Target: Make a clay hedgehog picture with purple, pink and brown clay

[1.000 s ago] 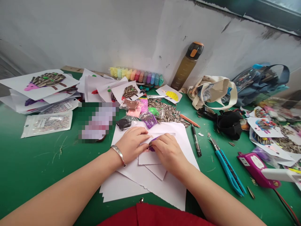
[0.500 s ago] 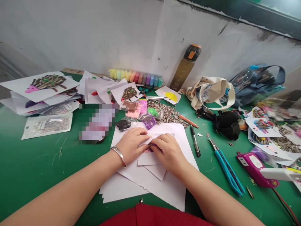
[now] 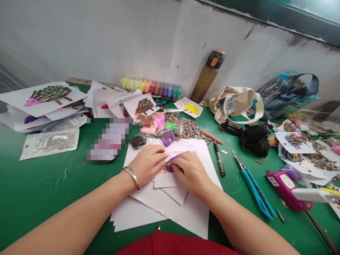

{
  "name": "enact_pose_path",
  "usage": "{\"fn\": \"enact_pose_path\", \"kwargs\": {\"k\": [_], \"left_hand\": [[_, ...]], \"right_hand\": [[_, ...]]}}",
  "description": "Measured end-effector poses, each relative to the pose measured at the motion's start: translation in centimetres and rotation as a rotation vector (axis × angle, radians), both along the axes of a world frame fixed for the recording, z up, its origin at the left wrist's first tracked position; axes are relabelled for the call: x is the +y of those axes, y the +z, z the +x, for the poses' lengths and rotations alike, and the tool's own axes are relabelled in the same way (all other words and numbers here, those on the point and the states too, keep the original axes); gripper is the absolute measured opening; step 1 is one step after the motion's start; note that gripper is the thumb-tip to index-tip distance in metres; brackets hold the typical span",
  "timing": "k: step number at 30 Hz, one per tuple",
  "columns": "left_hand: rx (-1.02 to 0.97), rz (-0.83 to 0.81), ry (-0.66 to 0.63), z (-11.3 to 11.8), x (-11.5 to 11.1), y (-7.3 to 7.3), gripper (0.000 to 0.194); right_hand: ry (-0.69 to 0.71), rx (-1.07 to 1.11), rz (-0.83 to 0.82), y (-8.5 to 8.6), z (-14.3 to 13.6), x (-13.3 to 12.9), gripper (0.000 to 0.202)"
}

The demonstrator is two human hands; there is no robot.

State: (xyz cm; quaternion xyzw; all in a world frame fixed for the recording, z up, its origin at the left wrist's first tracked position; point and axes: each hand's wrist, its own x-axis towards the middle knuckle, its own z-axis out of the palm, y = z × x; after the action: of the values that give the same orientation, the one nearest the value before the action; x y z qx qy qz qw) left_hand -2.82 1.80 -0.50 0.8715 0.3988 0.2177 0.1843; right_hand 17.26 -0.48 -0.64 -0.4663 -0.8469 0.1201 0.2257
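A small white card lies on larger white sheets in front of me, carrying flat purple clay and a bit of pink clay. A few striped sunflower seeds show on the clay, between my fingertips. My left hand rests on the card's left side, fingers stretched out and apart, its tips close to the seeds. My right hand has thumb and fingers pressed together in a pinch over the purple clay; anything between them is hidden.
Behind the sheets are bagged clay and a seed pile. A pen, a blue utility knife and a magenta glue gun lie to the right. Finished hedgehog cards are stacked left. A bottle stands by the wall.
My right hand has shifted slightly, uncovering more purple clay and the seeds on the card. My left hand stays on the card. The whole view has shifted slightly left.
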Motion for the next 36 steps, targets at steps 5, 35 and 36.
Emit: {"fn": "enact_pose_path", "kwargs": {"k": [5, 35, 36], "left_hand": [[0.002, 0.007, 0.001, 0.0, 0.1, -0.1, 0.028], [0.003, 0.0, 0.014, 0.0, 0.1, 0.0, 0.029], [0.005, -0.002, 0.015, 0.1, 0.1, 0.0, 0.03]], "right_hand": [[-0.044, 0.034, 0.014, 0.5, 0.9, 0.9, 0.018], [-0.55, -0.384, 0.177, -1.1, 10.1, 5.8, 0.024], [-0.554, -0.391, 0.186, -1.1, 10.0, 5.7, 0.024]]}}
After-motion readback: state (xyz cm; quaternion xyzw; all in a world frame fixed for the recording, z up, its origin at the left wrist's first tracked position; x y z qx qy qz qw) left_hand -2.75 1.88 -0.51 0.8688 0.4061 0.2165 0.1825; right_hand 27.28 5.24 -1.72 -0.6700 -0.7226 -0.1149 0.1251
